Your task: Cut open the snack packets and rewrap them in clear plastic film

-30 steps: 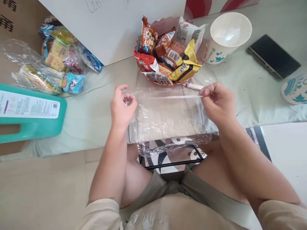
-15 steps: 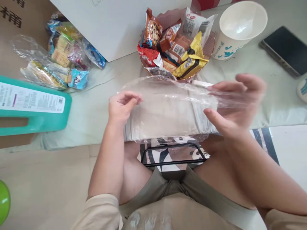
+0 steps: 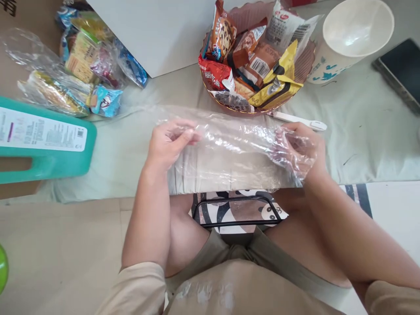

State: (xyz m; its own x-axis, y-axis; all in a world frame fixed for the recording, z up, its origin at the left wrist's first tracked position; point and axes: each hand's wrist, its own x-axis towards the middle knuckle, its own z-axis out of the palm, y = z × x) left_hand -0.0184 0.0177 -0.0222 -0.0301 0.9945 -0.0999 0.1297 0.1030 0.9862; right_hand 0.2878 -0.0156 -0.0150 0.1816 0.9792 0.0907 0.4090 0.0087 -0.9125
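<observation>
A clear plastic bag stretches between my two hands, low over the cloth-covered surface near its front edge. Its left part is pinched between the thumb and fingers of my left hand. My right hand is closed on the crumpled right end, with film bunched over the fingers and wrist. Just behind the bag stands a pink scalloped bowl full of wrapped snacks. A white pen-like stick lies between the bowl and my right hand.
Wrapped snacks in a clear bag lie at the left, behind a teal jug. A white box stands at the back. To the right are a paper cup and a dark phone. A black metal frame shows between the knees.
My right hand, spread out behind the film before, has moved left and closed on the bag, bunching its right end. My left hand keeps its pinch. The view has shifted slightly.
</observation>
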